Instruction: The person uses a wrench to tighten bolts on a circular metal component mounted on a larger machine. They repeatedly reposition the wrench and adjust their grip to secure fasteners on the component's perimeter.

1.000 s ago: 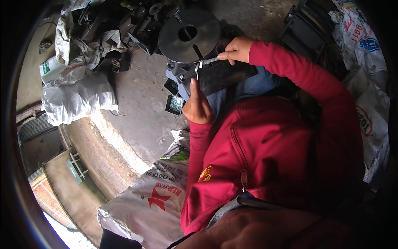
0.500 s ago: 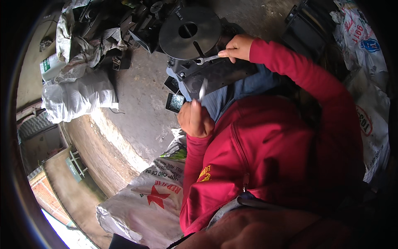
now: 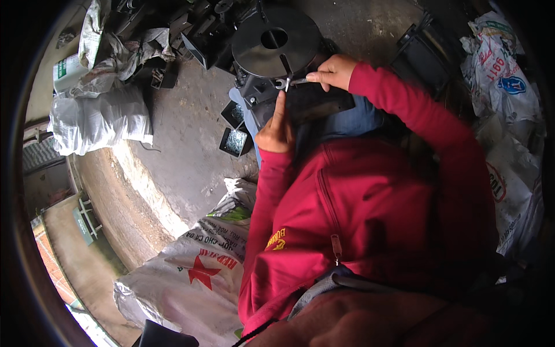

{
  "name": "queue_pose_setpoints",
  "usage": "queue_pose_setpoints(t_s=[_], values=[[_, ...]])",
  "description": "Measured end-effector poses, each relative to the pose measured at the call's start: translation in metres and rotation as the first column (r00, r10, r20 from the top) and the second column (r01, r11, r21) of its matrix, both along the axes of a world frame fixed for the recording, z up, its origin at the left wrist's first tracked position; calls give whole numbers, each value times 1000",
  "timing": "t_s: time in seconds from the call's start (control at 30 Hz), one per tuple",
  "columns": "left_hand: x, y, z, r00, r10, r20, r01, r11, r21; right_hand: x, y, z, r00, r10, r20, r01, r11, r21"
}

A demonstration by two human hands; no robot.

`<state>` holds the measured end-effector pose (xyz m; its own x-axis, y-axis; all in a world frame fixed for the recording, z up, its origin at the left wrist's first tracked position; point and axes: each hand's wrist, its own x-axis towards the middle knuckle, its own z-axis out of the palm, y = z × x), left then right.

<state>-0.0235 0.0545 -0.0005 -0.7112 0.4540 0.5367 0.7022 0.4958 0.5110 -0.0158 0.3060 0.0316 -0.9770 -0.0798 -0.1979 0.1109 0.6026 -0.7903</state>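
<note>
On dark ridged casing (image 3: 306, 104) — right hand (image 3: 330, 70), grip closed round slim steel wrench (image 3: 292, 82).

Rough workshop or scrap yard.
Bare stained concrete floor (image 3: 185, 150), heaped black metal parts (image 3: 179, 29), filled white woven sacks (image 3: 98, 121).

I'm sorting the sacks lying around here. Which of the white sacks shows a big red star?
The white sack at lower left, beside the person's left sleeve. The tied sack at upper left is plain; the right-hand sack shows a blue badge instead.
</note>
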Motion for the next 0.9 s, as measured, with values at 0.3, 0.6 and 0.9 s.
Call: queue_pose_setpoints(t_s=[0.3, 0.6, 0.9], values=[[3, -7, 5, 989, 23, 149, -17, 999, -47, 2, -4, 10, 993, -53, 101, 51, 999, 17], [12, -12, 36, 998, -60, -31, 61, 997, 52, 1, -6, 14, 986, -82, 144, 79, 996, 27], [13, -23, 25, 970, -29, 240, -56, 938, 341, 1, -9, 19, 987, -104, 120, 93, 991, 97]])
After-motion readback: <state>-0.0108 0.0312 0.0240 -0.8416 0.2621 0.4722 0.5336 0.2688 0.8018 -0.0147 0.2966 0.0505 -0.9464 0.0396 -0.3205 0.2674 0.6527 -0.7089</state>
